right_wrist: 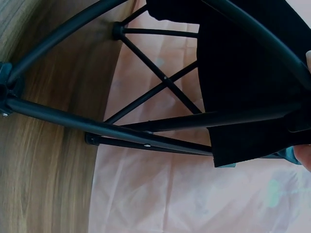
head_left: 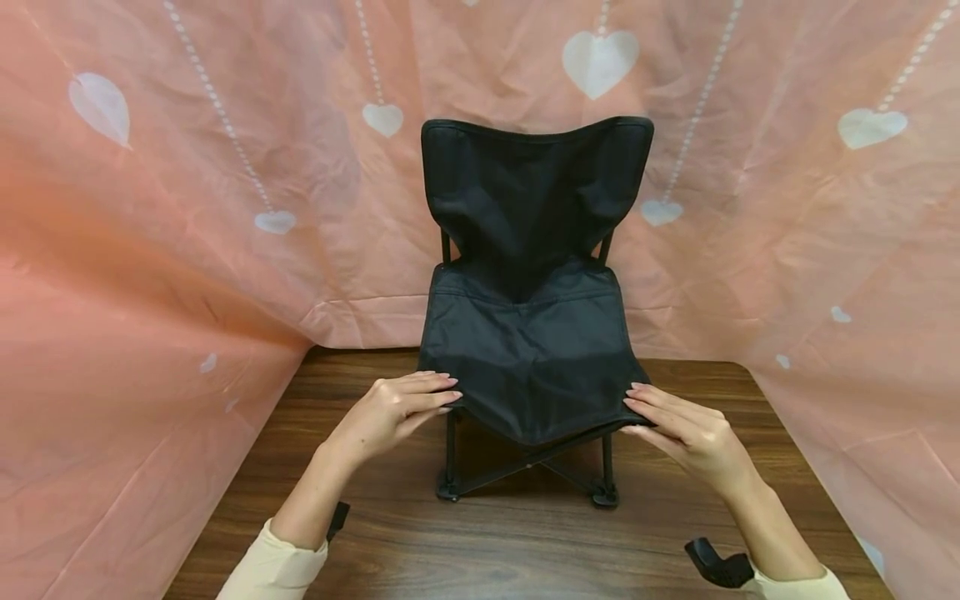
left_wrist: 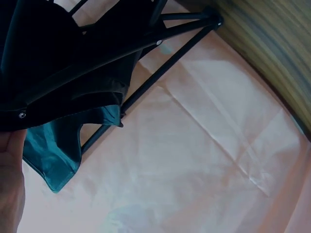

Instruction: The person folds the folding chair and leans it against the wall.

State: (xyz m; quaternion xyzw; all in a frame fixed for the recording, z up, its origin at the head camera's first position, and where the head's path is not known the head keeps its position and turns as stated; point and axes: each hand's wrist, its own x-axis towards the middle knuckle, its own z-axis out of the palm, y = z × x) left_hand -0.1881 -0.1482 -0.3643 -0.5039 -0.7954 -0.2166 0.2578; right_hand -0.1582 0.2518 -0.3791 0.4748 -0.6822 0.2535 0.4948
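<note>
A black folding chair with a fabric seat and back stands unfolded, facing me. At the seat's front left corner, my left hand holds the edge, fingers on top and thumb lower down. My right hand holds the front right corner the same way, its thumb by the underside of the edge. The left wrist view shows part of the left hand against the dark seat edge. From below, the right wrist view shows crossed metal tubes of the frame, with only fingertips of that hand at the border.
The chair's feet rest on a brown wood-grain surface. Pink fabric printed with white hearts hangs behind the chair and along both sides, close to it. Black wrist mounts sit below both hands.
</note>
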